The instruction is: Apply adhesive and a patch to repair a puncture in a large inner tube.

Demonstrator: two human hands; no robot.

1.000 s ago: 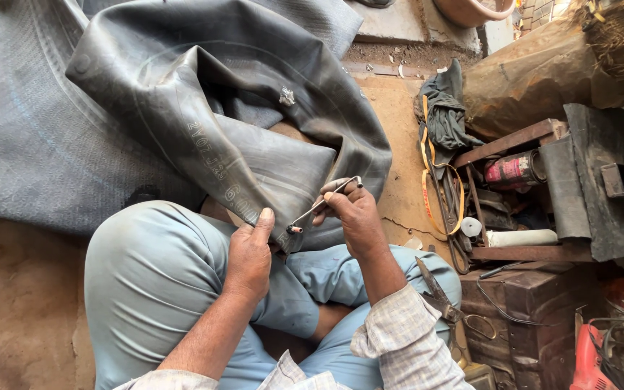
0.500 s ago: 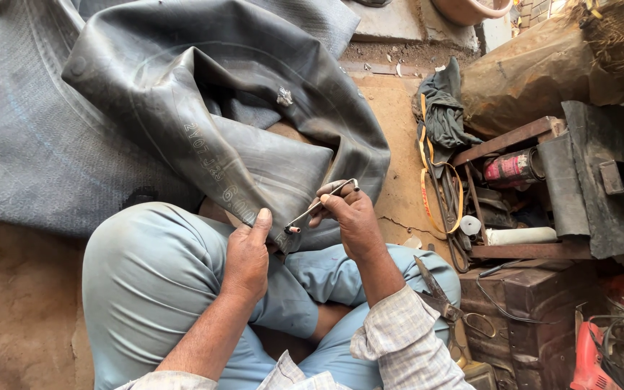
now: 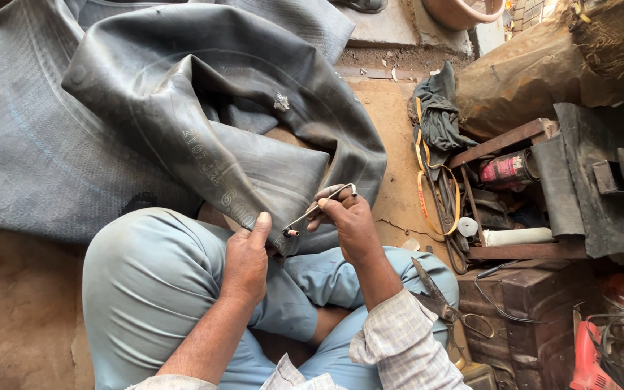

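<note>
A large black rubber inner tube lies folded over my knees and the ground. My left hand presses a fold of the tube against my left knee, thumb up on the rubber. My right hand grips a thin bent metal tool. The tool's tip touches the tube's edge just right of my left thumb. A small light scuffed spot shows on the tube farther up.
A wooden crate at the right holds a red can, a white roll and rags. Large scissors lie by my right knee. A red power tool with cables sits at the lower right. A clay pot stands at the top.
My right hand and the metal tool have shifted very slightly; the left hand stays pressed on the tube.
</note>
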